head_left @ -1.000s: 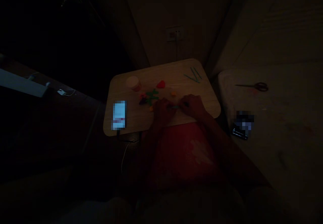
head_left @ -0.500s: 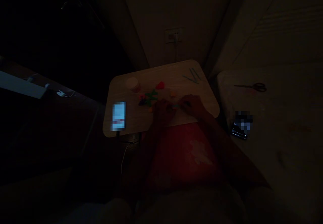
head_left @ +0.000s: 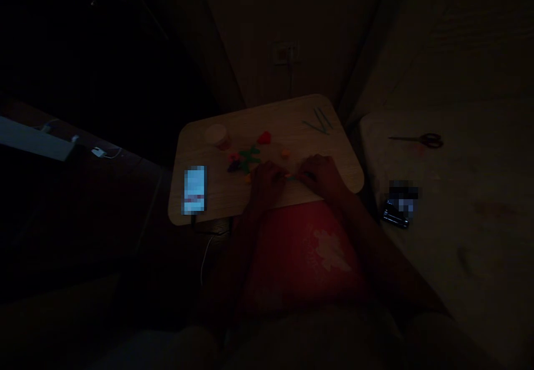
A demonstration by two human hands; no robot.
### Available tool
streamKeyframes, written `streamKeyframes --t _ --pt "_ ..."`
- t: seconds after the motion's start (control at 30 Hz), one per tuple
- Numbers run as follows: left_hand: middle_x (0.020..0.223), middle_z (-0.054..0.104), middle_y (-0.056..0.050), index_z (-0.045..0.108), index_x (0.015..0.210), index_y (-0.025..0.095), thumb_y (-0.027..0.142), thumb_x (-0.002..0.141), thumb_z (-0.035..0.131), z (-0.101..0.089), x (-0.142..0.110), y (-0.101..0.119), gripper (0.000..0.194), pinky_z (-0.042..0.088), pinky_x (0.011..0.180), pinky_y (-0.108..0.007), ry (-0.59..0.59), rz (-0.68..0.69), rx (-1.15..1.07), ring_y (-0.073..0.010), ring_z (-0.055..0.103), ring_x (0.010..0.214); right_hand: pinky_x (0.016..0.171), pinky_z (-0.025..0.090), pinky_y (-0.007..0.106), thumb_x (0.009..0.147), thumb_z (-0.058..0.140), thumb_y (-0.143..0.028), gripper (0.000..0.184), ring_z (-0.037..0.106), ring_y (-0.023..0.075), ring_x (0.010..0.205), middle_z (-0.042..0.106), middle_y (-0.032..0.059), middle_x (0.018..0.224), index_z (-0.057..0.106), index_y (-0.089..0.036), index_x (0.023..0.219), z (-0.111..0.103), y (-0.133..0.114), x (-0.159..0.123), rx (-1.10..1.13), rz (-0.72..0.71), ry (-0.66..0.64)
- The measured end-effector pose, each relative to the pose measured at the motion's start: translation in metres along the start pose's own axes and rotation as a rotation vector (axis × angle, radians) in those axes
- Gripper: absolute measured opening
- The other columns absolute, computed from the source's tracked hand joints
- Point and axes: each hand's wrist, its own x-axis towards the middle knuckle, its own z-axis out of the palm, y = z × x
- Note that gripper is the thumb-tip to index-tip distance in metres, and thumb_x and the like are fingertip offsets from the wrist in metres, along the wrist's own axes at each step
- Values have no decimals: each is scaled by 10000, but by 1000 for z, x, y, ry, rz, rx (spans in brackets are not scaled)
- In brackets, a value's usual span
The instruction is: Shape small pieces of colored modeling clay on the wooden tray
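Note:
The room is very dark, so details are faint. At the near side of a small wooden table (head_left: 233, 203), my left hand (head_left: 267, 183) has its fingers curled together by a tiny orange-pink piece (head_left: 287, 176). A thin blue-green stick (head_left: 292, 178) runs from that piece to my right hand (head_left: 322, 174), whose fingertips pinch its other end. Beyond my left hand lie a green branching piece (head_left: 249, 158), a red lump (head_left: 264, 137), a pink piece (head_left: 234, 157) and a dark purple one (head_left: 234, 166). A small orange lump (head_left: 285, 153) rests beyond the gap between my hands.
A lit phone (head_left: 194, 190) lies at the table's left, with a pale round tub (head_left: 216, 135) behind it. Several thin sticks (head_left: 319, 122) are at the back right. Scissors (head_left: 421, 140) and a dark device (head_left: 399, 208) lie on the pale surface to the right.
Both hands stay close together around the thin stick, with small finger shifts; my right hand looks slightly flatter. The whole view has shifted a little.

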Motion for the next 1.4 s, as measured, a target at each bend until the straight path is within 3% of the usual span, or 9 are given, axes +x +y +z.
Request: streamKeyframes --t 0.1,0.23,0.33,0.5,0.87,1.4 --pt "1064 715 -63 769 1005 239 257 972 674 -1 -1 -1 102 482 1027 -429 -4 2 -17 -255 654 1075 949 330 397 1024 553 -358 289 607 284 1087 768 125 1110 785 -185 1027 1 1 3 12 16 -9" --pt "1114 698 -65 765 1092 248 219 903 740 -1 -3 0 193 466 1061 -434 -5 50 18 -271 635 1140 936 365 384 1009 570 -374 293 633 277 1076 783 107 1083 798 -192 1023 2 4 7 18 50 -24" --pt "1115 689 -72 760 1048 238 272 876 788 -1 -2 0 178 474 1043 -433 -9 36 52 -278 635 1122 933 394 374 984 591 -369 276 653 268 1047 797 93 1054 809 -200 989 0 6 11 34 62 -43" --pt "1112 673 -78 769 1012 232 344 886 802 1 1 -1 172 483 1024 -432 34 8 71 -278 633 1090 894 436 338 991 548 -340 310 685 239 984 809 83 1033 813 -182 962 -5 4 16 132 113 19" --pt "1115 666 -65 801 1071 255 343 872 826 -1 2 -2 219 477 1048 -439 15 13 52 -274 622 1109 869 369 389 979 587 -359 273 642 288 1013 809 103 1050 807 -201 941 1 -8 22 -1 122 -58" --pt "1088 694 -65 812 1003 237 369 854 851 3 5 -6 203 487 1029 -439 25 -17 41 -275 636 1088 854 361 388 966 588 -325 260 642 290 1020 807 109 1054 816 -201 949 4 -11 25 -22 154 -37"
